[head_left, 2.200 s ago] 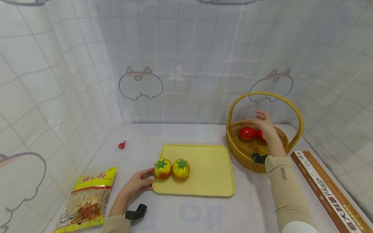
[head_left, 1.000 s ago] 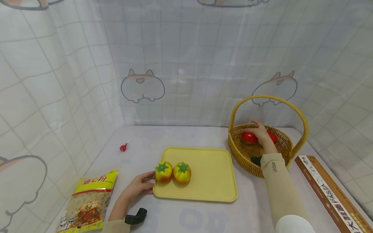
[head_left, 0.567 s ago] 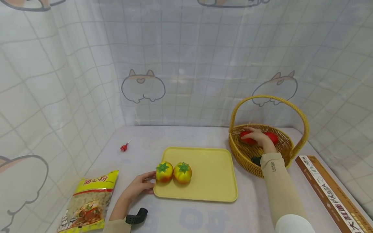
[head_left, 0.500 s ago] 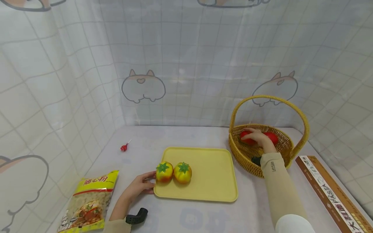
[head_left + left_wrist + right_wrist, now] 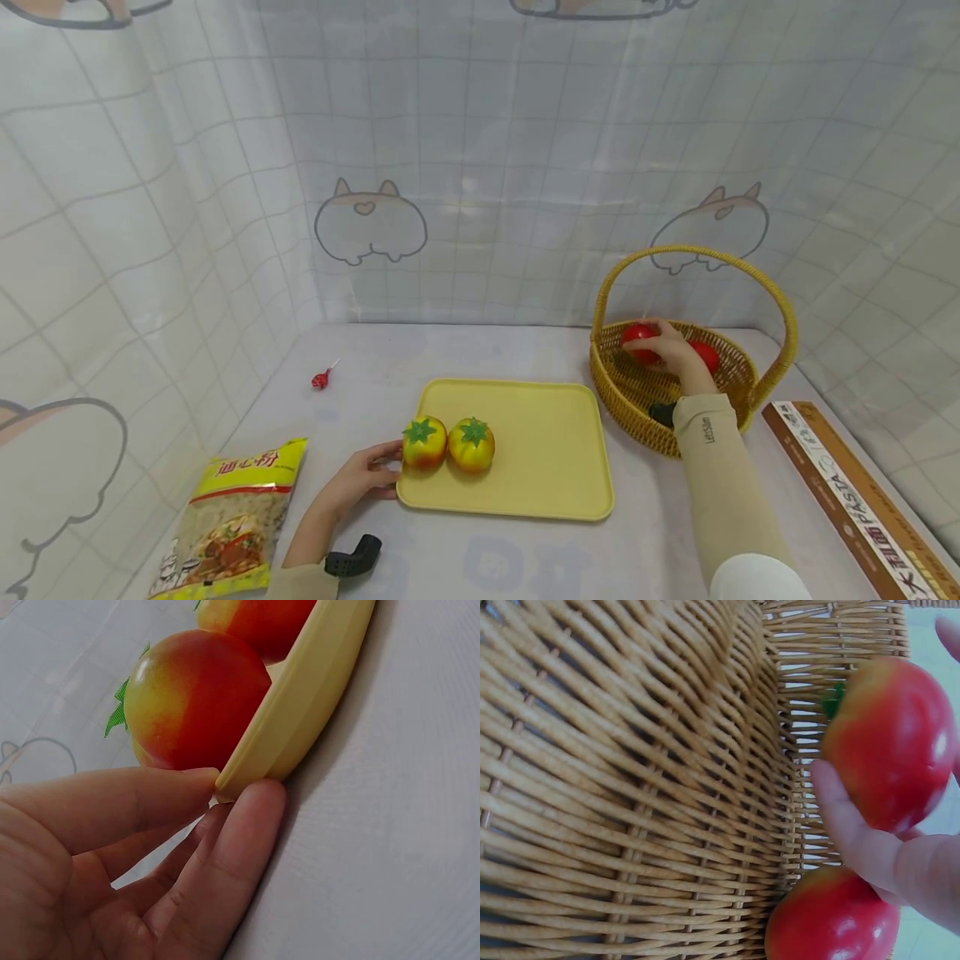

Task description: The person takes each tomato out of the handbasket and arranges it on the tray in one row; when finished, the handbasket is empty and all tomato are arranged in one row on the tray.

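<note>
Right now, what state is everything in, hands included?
Left hand: pinching the edge of the tray.
Right hand: gripping one red fruit.
Other red fruit: lying in the basket.
Yellow fruits: on the tray, leaves up.
Tray: lying flat.
Basket: upright, handle up.
Pasta bag: lying flat, no tear visible.
Lollipop: lying loose.
Pasta box: lying flat.

At frame right, the right hand (image 5: 671, 346) grips a glossy round red fruit (image 5: 637, 335) inside a golden-brown wicker basket (image 5: 624, 408) with an arched handle (image 5: 693, 248); a second red fruit (image 5: 707, 357) lies beside it. Lower left of centre, the left hand (image 5: 362, 477) holds the left edge of a yellow rectangular tray (image 5: 551, 450) bearing two yellow-orange fruits (image 5: 471, 457) with green leafy tops (image 5: 474, 431).
</note>
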### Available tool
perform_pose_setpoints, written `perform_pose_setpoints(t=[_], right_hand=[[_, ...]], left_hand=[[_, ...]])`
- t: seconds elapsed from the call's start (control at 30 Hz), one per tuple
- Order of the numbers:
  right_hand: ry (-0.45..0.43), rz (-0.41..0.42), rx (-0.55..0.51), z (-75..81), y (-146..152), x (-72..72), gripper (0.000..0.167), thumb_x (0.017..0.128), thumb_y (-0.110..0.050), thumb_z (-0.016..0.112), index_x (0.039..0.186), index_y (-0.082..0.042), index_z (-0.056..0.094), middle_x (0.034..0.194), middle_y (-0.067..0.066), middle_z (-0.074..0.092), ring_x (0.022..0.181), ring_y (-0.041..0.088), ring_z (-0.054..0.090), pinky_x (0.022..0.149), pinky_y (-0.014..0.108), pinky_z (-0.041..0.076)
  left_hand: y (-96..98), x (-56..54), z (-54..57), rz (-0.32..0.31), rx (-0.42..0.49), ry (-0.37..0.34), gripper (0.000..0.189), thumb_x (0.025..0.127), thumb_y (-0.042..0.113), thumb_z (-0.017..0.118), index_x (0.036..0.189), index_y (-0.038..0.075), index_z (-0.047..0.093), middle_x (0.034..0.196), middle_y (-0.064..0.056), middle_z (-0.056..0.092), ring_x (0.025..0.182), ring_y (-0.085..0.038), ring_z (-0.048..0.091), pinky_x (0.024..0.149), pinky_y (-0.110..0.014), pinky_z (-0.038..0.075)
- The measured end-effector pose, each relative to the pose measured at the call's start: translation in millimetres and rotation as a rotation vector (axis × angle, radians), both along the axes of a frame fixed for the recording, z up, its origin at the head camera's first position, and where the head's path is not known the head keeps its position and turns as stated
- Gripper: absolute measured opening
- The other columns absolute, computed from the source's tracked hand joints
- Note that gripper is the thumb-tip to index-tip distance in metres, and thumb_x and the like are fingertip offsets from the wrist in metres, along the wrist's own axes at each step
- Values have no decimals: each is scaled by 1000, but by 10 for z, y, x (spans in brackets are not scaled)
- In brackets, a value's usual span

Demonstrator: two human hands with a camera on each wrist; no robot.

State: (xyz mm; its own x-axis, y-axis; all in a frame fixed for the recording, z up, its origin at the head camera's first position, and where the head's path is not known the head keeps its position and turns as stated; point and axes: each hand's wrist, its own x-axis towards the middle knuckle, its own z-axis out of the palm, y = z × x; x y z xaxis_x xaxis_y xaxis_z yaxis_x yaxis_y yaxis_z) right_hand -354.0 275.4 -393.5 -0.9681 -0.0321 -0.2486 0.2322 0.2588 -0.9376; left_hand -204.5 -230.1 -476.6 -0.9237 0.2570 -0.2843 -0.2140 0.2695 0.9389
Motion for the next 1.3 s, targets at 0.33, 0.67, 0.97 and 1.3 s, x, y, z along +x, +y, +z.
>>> perform_pose_setpoints(t=[0.33,0.67,0.97,1.3], right_hand=[[98,-105,-121,189,11,51,67,91,-13,55,142,-11,12,151,19,0,132,43,20,96,50,43],[48,-146,-566,618,-84,103,81,87,-11,60,142,-38,8,152,1,-6,136,28,12,90,34,49],[69,-124,-654,683,-137,157,68,85,-5,63,138,-25,26,126,-5,32,127,25,25,95,38,46],[70,-143,-631,640,-200,251,75,85,-18,66,143,-27,19,147,5,17,114,23,42,102,48,33]], left_hand=[[-2,-34,-11,-5,-6,16,67,83,10,66,140,-4,33,131,-23,44,80,-19,59,75,-35,56],[3,-31,10,-19,7,38,66,84,9,65,140,-4,33,132,-24,43,82,-20,59,74,-33,56],[-4,-62,-5,-20,12,36,67,83,10,66,139,-5,33,131,-25,43,82,-19,59,75,-33,56],[-11,-40,3,-16,7,33,68,82,10,67,139,-6,33,130,-24,43,81,-19,58,75,-33,56]])
